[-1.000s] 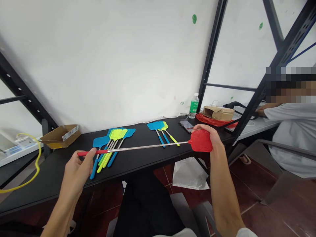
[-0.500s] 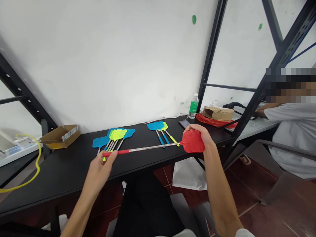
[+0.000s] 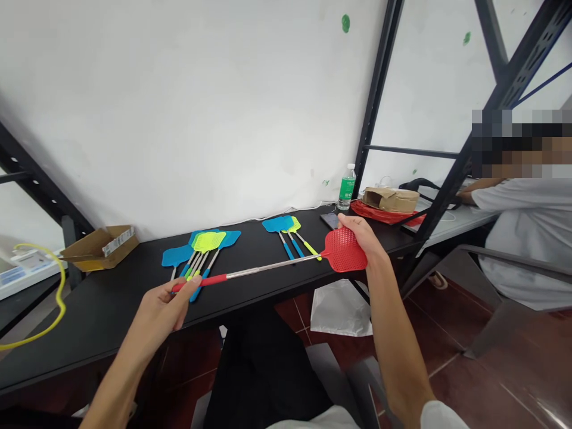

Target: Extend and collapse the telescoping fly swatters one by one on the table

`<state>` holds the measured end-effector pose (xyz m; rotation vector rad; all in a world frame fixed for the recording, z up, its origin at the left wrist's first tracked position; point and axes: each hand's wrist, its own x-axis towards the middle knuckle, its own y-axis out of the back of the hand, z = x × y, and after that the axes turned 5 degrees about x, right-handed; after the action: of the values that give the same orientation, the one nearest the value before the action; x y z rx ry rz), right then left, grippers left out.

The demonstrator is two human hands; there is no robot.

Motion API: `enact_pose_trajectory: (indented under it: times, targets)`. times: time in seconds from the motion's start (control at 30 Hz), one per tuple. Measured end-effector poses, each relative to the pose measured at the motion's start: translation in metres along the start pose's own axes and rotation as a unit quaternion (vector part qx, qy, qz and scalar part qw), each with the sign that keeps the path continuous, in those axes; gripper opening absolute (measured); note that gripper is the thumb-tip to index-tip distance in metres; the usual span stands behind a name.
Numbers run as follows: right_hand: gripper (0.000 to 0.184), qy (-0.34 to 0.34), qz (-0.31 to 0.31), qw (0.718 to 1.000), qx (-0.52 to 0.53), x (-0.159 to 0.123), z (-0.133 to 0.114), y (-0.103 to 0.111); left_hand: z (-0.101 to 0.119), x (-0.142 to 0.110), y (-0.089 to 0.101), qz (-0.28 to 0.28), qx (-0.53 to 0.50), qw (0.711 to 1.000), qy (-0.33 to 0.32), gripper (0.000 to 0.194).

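Note:
A red fly swatter with a silver telescopic shaft spans the space between my two hands, above the black table's front edge. My left hand is closed around the red handle at its left end. My right hand grips the mesh head from its far right side, with the fingers partly hidden behind it. Beyond my left hand lies a pile of blue and yellow-green fly swatters. A smaller group of blue and yellow-green swatters rests farther right, heads toward the wall.
On the black table stand an open cardboard box at left and a water bottle at the back. A phone lies near the bottle. A brown package sits on red plastic. At right, a person in white sits beside a metal post.
My left hand has moved left and slightly down with the handle, and the silver shaft shows longer. The right hand still holds the head. The whole view has shifted slightly.

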<state>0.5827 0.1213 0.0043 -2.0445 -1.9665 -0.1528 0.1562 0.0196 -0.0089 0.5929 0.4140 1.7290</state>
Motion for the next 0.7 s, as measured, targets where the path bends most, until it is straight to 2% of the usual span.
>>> enact_pose_trajectory:
  times: [0.07, 0.13, 0.27, 0.5, 0.7]
  targets:
    - [0.046, -0.008, -0.007, 1.000, 0.005, 0.000, 0.000, 0.001, -0.004, 0.000, 0.007, -0.089, 0.019, 0.996, -0.013, 0.058]
    - [0.045, -0.016, -0.022, 1.000, 0.005, -0.001, 0.001, 0.000, -0.008, -0.001, 0.010, -0.148, 0.031, 0.988, -0.023, 0.054]
    - [0.049, -0.012, -0.042, 0.999, 0.002, -0.002, 0.001, -0.003, -0.013, -0.001, 0.013, -0.130, 0.028, 0.990, -0.039, 0.052]
    - [0.054, -0.008, -0.020, 0.999, -0.030, -0.003, 0.000, -0.005, -0.020, 0.001, 0.012, -0.141, 0.013, 0.989, -0.041, 0.049]
    - [0.056, 0.029, -0.028, 0.995, -0.087, -0.002, -0.001, -0.005, -0.018, 0.000, 0.014, -0.126, 0.030, 0.991, -0.021, 0.051]
